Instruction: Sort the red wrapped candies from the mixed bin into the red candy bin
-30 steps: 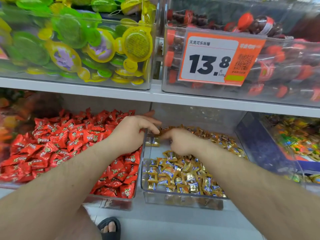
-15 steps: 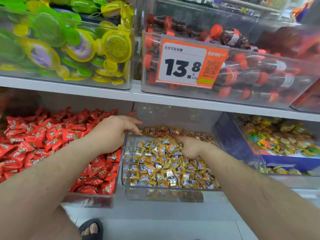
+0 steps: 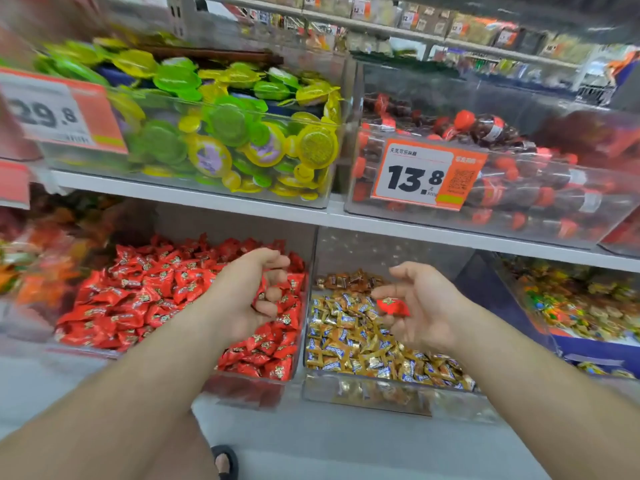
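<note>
The red candy bin [image 3: 242, 389] is a clear box heaped with red wrapped candies [image 3: 138, 299], on the lower shelf at left. Just right of it stands the mixed bin [image 3: 363, 393], holding gold and blue wrapped candies [image 3: 346, 344]. My left hand [image 3: 242, 299] hovers over the right end of the red candy bin, palm turned right, fingers curled into a cup; I see nothing clearly held in it. My right hand [image 3: 426, 317] is raised above the mixed bin, palm facing left, with one red wrapped candy [image 3: 393, 306] held at its fingers.
The white shelf edge [image 3: 311, 216] runs just above both bins. Above it sit a bin of green and yellow jelly cups [image 3: 225, 140] and a bin of cola-bottle sweets with a 13.8 price tag [image 3: 419, 174]. More candy bins stand at far left [image 3: 41, 265] and right [image 3: 571, 306]. A sandalled foot [image 3: 225, 462] shows below.
My right hand has come up out of the gold candies with a red candy. My left hand left the bin's edge and turned its palm toward the right hand. The view tilted upward.
</note>
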`<state>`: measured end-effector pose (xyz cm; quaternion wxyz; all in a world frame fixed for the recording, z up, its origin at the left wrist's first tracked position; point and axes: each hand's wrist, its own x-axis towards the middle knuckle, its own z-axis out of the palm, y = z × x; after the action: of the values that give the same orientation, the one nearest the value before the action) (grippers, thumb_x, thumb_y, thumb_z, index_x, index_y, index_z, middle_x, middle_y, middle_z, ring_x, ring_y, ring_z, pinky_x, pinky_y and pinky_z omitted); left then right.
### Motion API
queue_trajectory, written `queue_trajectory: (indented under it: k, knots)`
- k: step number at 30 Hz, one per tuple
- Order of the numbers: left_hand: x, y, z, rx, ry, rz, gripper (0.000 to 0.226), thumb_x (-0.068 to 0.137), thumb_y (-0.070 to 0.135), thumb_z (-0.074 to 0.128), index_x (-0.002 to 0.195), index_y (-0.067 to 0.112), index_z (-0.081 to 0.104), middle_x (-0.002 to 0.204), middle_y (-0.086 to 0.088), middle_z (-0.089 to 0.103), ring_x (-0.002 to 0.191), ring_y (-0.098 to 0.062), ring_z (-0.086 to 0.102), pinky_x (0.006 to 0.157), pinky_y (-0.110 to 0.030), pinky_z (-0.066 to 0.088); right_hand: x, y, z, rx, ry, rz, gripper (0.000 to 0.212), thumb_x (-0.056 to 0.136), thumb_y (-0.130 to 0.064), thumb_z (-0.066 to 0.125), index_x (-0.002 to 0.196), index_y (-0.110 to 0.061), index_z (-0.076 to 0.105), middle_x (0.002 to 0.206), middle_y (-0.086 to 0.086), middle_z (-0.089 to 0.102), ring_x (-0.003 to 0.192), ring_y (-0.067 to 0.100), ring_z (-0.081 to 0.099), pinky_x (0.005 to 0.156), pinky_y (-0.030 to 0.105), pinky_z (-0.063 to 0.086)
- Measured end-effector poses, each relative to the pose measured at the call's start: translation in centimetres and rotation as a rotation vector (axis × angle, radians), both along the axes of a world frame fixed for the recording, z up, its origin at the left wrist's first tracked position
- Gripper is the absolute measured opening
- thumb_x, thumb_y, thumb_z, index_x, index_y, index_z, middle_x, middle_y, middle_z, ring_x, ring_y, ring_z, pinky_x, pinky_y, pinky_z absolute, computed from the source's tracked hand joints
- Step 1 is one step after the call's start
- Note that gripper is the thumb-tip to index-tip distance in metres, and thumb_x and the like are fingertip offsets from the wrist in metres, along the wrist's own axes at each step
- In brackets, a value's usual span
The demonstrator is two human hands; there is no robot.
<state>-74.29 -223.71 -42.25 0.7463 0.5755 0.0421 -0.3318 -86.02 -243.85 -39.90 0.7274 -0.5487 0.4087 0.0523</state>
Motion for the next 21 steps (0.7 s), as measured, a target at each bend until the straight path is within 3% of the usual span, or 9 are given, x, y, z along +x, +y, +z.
queue_trajectory:
  k: [3, 6, 10, 13, 16, 19, 21]
  knots:
    - [-0.8, 1.9, 0.6, -0.123, 0.289, -0.051, 0.030, 0.094, 0.033, 0.046, 0.103, 0.008, 0.059, 0.064, -0.004, 0.056, 0.047, -0.012, 0.045, 0.037, -0.012, 0.027, 1.0, 3.8, 2.4, 0.034, -0.100, 0.106, 0.037, 0.092, -0.033, 0.052, 0.106, 0.001, 0.059, 0.085, 0.015, 0.051, 0.059, 0.025, 0.054, 0.047, 0.025, 0.049]
    - [-1.3, 3.2, 0.8, -0.135, 0.336, -0.043, 0.041, 0.095, 0.037, 0.044, 0.107, 0.001, 0.060, 0.082, -0.015, 0.063, 0.067, -0.027, 0.060, 0.041, -0.018, 0.047, 2.6, 7.5, 4.1, 0.065, -0.181, 0.205, 0.038, 0.092, -0.029, 0.055, 0.112, 0.003, 0.056, 0.093, 0.019, 0.055, 0.080, 0.032, 0.059, 0.065, 0.036, 0.058]
    - [-0.8, 4.6, 0.3, -0.220, 0.384, -0.110, 0.040, 0.093, 0.040, 0.045, 0.103, 0.004, 0.061, 0.097, -0.019, 0.062, 0.091, -0.035, 0.061, 0.050, -0.030, 0.057, 4.5, 10.9, 5.1, 0.077, -0.206, 0.376, 0.049, 0.094, -0.036, 0.052, 0.131, -0.004, 0.047, 0.130, 0.027, 0.048, 0.113, 0.043, 0.056, 0.089, 0.046, 0.051]
    - [-0.2, 5.7, 0.5, -0.275, 0.361, -0.064, 0.018, 0.093, 0.021, 0.051, 0.102, 0.008, 0.058, 0.093, -0.014, 0.059, 0.075, -0.028, 0.063, 0.043, -0.022, 0.051, 5.0, 11.4, 4.9, 0.044, -0.275, 0.321, 0.048, 0.095, -0.032, 0.053, 0.134, -0.004, 0.048, 0.142, 0.024, 0.044, 0.122, 0.042, 0.053, 0.093, 0.045, 0.049]
    - [1.0, 6.2, 1.1, -0.106, 0.097, 0.067, 0.009, 0.093, 0.006, 0.053, 0.098, 0.008, 0.061, 0.084, -0.009, 0.057, 0.070, -0.021, 0.059, 0.043, -0.020, 0.049, 4.4, 10.4, 4.6, -0.030, -0.321, 0.267, 0.034, 0.097, -0.028, 0.052, 0.120, -0.003, 0.056, 0.132, 0.023, 0.056, 0.119, 0.037, 0.057, 0.094, 0.042, 0.049]
    - [2.3, 6.6, 1.5, 0.260, -0.357, 0.069, 0.028, 0.092, 0.007, 0.056, 0.117, 0.017, 0.065, 0.098, -0.004, 0.061, 0.072, -0.016, 0.057, 0.074, -0.037, 0.057, 3.4, 9.0, 4.1, -0.112, -0.298, 0.226, 0.025, 0.098, -0.024, 0.051, 0.106, -0.003, 0.060, 0.117, 0.023, 0.064, 0.103, 0.034, 0.065, 0.086, 0.039, 0.052]
    - [2.9, 6.8, 1.4, 0.668, -0.722, -0.036, 0.043, 0.089, 0.019, 0.060, 0.130, 0.032, 0.059, 0.116, 0.002, 0.063, 0.086, -0.014, 0.063, 0.095, -0.039, 0.048, 2.2, 8.0, 3.8, -0.190, -0.293, 0.204, 0.021, 0.098, -0.022, 0.051, 0.101, -0.003, 0.062, 0.109, 0.022, 0.068, 0.100, 0.033, 0.067, 0.088, 0.041, 0.053]
